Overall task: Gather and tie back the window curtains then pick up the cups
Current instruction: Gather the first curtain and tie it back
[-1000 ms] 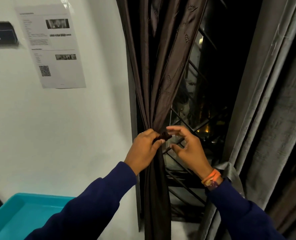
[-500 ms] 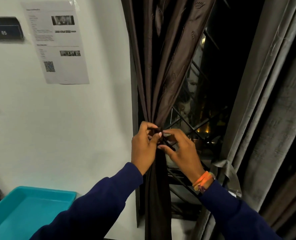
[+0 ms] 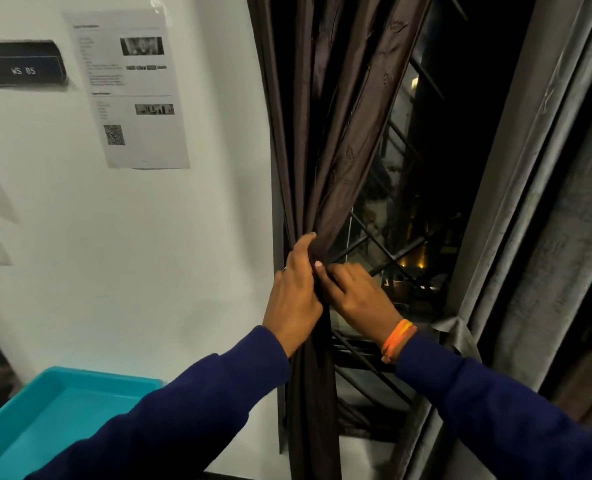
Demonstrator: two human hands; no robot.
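At the centre of the frame, the left hand (image 3: 292,292) grips the gathered brown curtain (image 3: 336,161), fingers curled around its bunched waist. The right hand (image 3: 358,296) pinches the same bunch. A gray curtain (image 3: 529,209) hangs right; a teal tray (image 3: 31,396) sits lower left.

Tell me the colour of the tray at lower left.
Turquoise tray, clearest in the head view.

The brown curtain (image 3: 339,140) I grip is smooth cloth with a faint sheen, stitched with small motifs; the grey curtain (image 3: 543,188) beside the window looks matt and coarser. The teal tray (image 3: 41,410) is glossy plastic, and the notice (image 3: 131,91) on the matt white wall (image 3: 114,254) is paper.
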